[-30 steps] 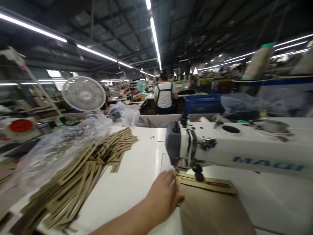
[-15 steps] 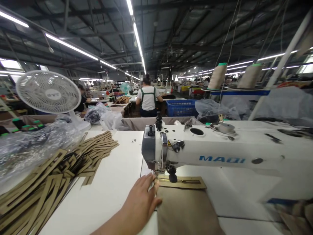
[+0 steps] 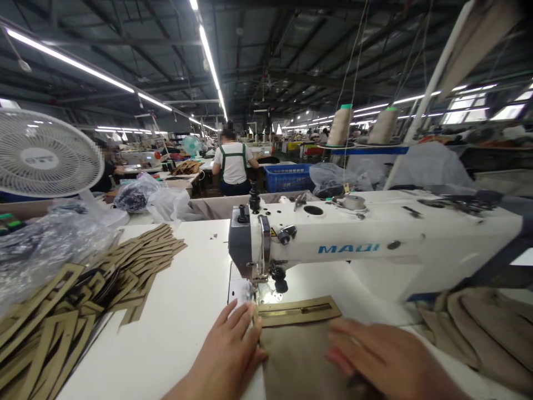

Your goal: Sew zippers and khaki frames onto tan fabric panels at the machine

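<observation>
A brown fabric panel (image 3: pixel 297 355) lies on the white table in front of the sewing machine (image 3: pixel 345 233). Along its far edge runs a tan strip (image 3: pixel 328 303) framing a zipper (image 3: pixel 291 313). My left hand (image 3: pixel 227 347) rests at the panel's left edge, fingers stretched toward the needle area and thumb on the cloth. Over the right side of the panel is my right hand (image 3: pixel 375 350), smeared by motion. A small dark shape shows under its fingers, too blurred to name.
Tan cut frames (image 3: pixel 70 311) pile up at left beside clear plastic (image 3: pixel 45 255) and a white fan (image 3: pixel 45 155). Brown pieces (image 3: pixel 478 328) are stacked at right. Thread cones (image 3: pixel 340 126) stand behind the machine. A co-worker (image 3: pixel 234 161) sits ahead, back turned, near a blue basket (image 3: pixel 287 176).
My right hand has come into view from the right, over the panel. The view has swung rightward. The strip now sits a little nearer me, clear of the presser foot; my left hand stays at its left end.
</observation>
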Available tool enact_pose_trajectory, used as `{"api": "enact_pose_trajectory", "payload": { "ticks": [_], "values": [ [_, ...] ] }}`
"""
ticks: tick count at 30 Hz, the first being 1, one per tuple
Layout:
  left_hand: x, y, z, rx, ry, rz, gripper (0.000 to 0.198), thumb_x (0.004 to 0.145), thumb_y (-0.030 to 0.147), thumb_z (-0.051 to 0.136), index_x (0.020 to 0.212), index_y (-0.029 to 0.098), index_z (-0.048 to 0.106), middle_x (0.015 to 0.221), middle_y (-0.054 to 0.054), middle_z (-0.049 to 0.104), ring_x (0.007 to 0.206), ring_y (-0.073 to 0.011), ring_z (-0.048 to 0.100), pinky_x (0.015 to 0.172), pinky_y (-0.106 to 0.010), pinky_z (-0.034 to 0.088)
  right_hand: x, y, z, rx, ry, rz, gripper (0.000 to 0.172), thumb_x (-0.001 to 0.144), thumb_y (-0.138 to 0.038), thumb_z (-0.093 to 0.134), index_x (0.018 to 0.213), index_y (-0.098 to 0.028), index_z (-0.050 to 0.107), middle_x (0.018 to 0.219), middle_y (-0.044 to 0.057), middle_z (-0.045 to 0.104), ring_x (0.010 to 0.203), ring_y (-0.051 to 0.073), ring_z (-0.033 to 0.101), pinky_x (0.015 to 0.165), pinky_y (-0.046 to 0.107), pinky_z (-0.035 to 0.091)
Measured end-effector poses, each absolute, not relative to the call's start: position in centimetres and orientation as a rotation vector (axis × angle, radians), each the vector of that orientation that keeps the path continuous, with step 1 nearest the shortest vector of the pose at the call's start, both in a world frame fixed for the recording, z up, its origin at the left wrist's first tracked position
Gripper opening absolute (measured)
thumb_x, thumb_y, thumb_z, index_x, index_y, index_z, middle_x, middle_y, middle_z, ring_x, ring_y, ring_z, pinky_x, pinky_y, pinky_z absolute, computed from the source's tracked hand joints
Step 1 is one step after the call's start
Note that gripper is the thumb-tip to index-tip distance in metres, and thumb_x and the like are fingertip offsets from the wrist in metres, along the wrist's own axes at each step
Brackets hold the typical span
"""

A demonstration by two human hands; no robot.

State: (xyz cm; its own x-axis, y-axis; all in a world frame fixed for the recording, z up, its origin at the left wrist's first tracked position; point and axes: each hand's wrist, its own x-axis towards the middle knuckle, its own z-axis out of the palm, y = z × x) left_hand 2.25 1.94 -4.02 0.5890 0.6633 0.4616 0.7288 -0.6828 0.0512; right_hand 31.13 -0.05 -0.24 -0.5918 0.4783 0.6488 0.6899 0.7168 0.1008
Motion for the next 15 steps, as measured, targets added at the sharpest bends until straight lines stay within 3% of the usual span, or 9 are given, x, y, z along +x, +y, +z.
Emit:
{"api": "enact_pose_trajectory", "payload": {
  "ticks": [3,9,15],
  "values": [
    [2.0,1.9,-4.9,-2.631,-1.101,-0.793,0.024,0.088,0.032,0.045,0.107,0.022,0.057,0.114,-0.008,0.063,0.111,-0.0246,0.054,0.101,-0.048,0.037,25.4,1.5,-1.5,-0.926,-2.528,-0.426,0.030,0.079,-0.016,0.053,0.107,-0.012,0.059,0.112,0.016,0.061,0.067,0.021,0.062,0.053,0.031,0.048],
    [2.2,2.1,-2.6,-2.760,-1.312,-0.836,0.016,0.085,0.016,0.047,0.092,0.023,0.060,0.110,-0.006,0.059,0.100,-0.0217,0.056,0.088,-0.039,0.046,21.7,3.7,-1.0,-1.012,-2.800,-0.447,0.013,0.079,-0.004,0.052,0.083,-0.014,0.057,0.076,0.004,0.061,0.052,0.016,0.055,0.041,0.027,0.030],
    [2.4,2.6,-0.7,-2.849,-1.232,-0.644,0.011,0.086,0.017,0.051,0.084,0.020,0.061,0.080,-0.002,0.060,0.079,-0.0189,0.055,0.079,-0.035,0.045,21.5,3.7,-0.3,-1.028,-2.862,-0.436,0.014,0.078,-0.001,0.051,0.078,-0.015,0.055,0.075,0.004,0.059,0.050,0.016,0.054,0.040,0.029,0.022]
  ]
}}
